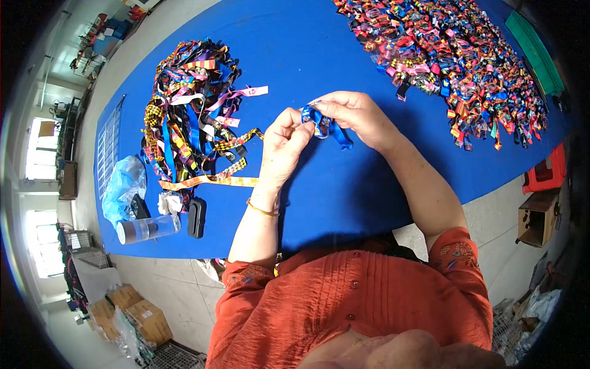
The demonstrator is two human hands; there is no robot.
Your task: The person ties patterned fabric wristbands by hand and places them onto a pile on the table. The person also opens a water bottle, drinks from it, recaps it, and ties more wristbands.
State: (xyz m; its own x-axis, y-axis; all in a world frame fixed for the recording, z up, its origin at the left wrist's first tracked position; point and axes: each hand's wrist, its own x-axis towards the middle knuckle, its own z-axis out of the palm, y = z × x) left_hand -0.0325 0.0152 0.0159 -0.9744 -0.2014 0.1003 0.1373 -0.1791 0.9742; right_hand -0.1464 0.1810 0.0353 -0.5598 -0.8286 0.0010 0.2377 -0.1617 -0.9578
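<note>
A blue printed ribbon strap point(340, 136) is bent into a loop above the middle of the blue table. My left hand point(284, 140) pinches the near side of the loop between thumb and fingers. On the other side, my right hand point(359, 115) grips the top of the same strap with thumb and forefinger, and a tail of it hangs below. Left of my hands lies a tangled heap of long patterned ribbons point(193, 117). A wide spread of short looped straps point(455, 67) in many colours covers the far right of the table.
At the table's left edge are a clear bottle point(153, 229), a black case point(196, 217), a blue plastic bag point(125, 187) and a white wire rack point(108, 147). Cardboard boxes point(144, 320) stand on the floor at lower left. A red crate point(546, 171) is off the right edge.
</note>
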